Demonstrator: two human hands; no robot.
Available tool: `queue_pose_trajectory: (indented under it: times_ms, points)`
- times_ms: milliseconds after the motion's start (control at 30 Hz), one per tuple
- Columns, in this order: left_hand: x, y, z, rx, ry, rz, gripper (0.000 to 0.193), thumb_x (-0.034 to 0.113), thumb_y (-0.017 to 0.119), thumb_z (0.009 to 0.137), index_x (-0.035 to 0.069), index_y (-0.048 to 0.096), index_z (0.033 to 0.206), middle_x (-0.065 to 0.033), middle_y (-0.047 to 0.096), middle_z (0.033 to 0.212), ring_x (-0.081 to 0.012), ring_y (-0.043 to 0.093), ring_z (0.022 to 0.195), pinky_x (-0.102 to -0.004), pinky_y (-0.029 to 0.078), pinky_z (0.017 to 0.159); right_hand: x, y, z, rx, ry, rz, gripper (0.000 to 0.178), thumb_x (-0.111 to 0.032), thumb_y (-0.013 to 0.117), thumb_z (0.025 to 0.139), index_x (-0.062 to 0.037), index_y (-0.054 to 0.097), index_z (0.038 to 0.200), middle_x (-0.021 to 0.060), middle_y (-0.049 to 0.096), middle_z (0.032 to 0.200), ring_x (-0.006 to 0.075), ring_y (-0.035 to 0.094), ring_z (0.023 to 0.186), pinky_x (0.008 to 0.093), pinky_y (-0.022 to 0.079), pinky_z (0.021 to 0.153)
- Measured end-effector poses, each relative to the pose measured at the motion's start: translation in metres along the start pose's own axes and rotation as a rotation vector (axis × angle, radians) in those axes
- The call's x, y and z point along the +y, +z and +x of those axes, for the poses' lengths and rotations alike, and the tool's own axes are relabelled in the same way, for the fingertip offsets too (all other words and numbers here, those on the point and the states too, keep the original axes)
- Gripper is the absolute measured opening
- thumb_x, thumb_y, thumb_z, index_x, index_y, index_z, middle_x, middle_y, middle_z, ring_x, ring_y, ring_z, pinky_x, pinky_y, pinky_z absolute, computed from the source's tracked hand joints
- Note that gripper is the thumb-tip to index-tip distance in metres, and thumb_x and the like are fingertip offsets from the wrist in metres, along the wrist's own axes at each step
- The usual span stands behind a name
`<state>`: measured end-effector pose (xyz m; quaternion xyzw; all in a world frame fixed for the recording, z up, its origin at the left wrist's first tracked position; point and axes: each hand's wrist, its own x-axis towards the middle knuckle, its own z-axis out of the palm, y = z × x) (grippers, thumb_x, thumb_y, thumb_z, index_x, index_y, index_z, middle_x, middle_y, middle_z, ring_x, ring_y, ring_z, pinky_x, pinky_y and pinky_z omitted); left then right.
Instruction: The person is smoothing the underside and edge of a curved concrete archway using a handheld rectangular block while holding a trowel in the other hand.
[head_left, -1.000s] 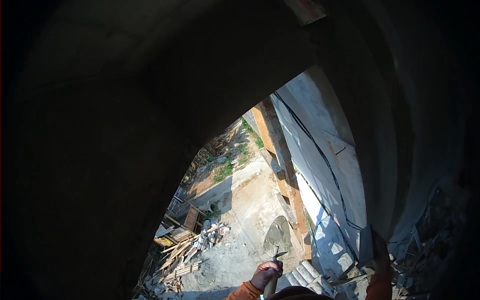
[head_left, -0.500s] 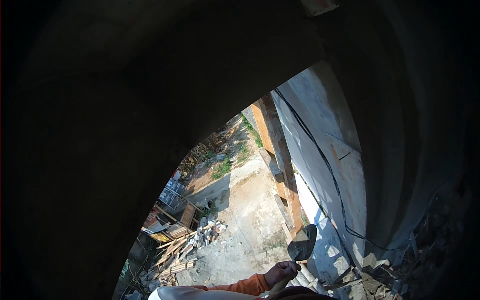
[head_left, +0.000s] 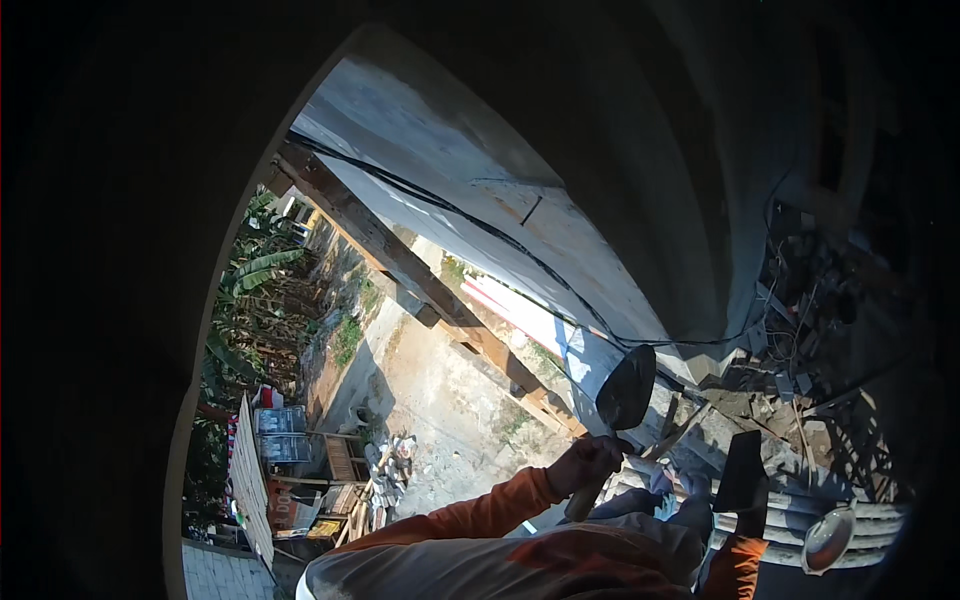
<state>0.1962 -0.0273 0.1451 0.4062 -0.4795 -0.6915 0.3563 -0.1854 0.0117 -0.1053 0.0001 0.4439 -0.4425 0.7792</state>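
Note:
My left hand [head_left: 584,463], in an orange sleeve, is closed round the handle of a trowel. The trowel's dark, rounded blade [head_left: 627,388] points up and away from me. To the right, my right hand [head_left: 752,508] is partly in shadow and seems closed on a dark, flat, rectangular tool [head_left: 741,468] that looks like a plastering float. Its fingers are mostly hidden by the tool. Right of that hand, a shallow round pan [head_left: 828,540] rests on pale poles [head_left: 780,530].
A shaded wall curves up on the right, with a grey wall face [head_left: 480,190] crossed by black cables [head_left: 470,215]. A long wooden beam [head_left: 410,270] slants before it. Rubble [head_left: 800,410] lies at right. Far below are sandy ground [head_left: 440,400] and a wooden shelter [head_left: 255,480].
My view has swung, so the wall and beam lie further left. The right hand with the flat tool, the pan and the poles have come into view. My left hand still grips the trowel.

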Motion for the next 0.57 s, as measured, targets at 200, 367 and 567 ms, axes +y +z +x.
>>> queue_pose_trajectory:
  times_ms: [200, 367, 567]
  points:
    - [-0.047, 0.024, 0.054, -0.282, -0.106, 0.092, 0.004, 0.003, 0.051, 0.089, 0.004, 0.054, 0.091, -0.0088, 0.058, 0.091, -0.013, 0.053, 0.076, -0.0272, 0.044, 0.068, 0.058, -0.052, -0.065, 0.128, -0.189, 0.031, 0.046, -0.012, 0.066, 0.081, 0.0009, 0.052, 0.122, 0.005, 0.061, 0.107, 0.0111, 0.058, 0.09, 0.0253, 0.048, 0.078]
    - [-0.068, 0.085, 0.115, -0.538, -0.405, 0.273, 0.018, -0.009, 0.053, 0.079, 0.004, 0.054, 0.092, -0.016, 0.055, 0.118, -0.0147, 0.057, 0.084, -0.0273, 0.047, 0.073, 0.104, -0.096, -0.095, 0.33, -0.471, -0.602, 0.048, -0.013, 0.065, 0.081, 0.0011, 0.051, 0.125, 0.005, 0.06, 0.11, 0.0112, 0.056, 0.094, 0.0258, 0.046, 0.082]
    - [-0.164, 0.195, 0.17, -0.778, -0.751, 0.168, 0.012, 0.0, 0.054, 0.083, 0.007, 0.057, 0.092, -0.0133, 0.05, 0.127, -0.0148, 0.057, 0.086, -0.0298, 0.048, 0.076, 0.165, -0.195, -0.103, 0.416, -0.439, 0.395, 0.043, -0.03, 0.062, 0.087, -0.0135, 0.054, 0.126, 0.0046, 0.061, 0.109, 0.0169, 0.06, 0.094, 0.0321, 0.049, 0.081]
